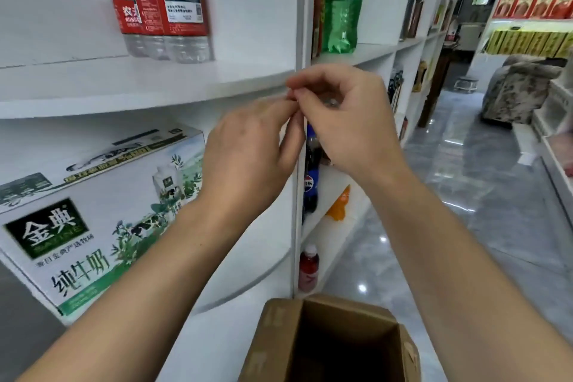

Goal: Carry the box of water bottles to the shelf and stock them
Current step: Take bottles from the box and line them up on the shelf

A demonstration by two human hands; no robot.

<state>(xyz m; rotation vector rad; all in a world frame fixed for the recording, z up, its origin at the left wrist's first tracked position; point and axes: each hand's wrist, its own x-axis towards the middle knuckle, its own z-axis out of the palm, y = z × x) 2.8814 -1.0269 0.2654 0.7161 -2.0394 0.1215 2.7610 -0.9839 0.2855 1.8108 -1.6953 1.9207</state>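
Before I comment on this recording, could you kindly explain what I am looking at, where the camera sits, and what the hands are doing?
There is no machine here: the single picture comes from a wide-angle camera worn on a person's head, looking forward and down, so the shelves look curved. The two bare arms reaching in are the wearer's own. The left hand and right hand meet in front of a white shelf edge, their fingers pinched together around something small; it is too blurred to name. On the shelf above stand three water bottles with red and white labels. On the shelf below sits a milk carton case printed in green. At the bottom is an open cardboard box on the floor; its inside is dark, so I cannot tell what is left in it.
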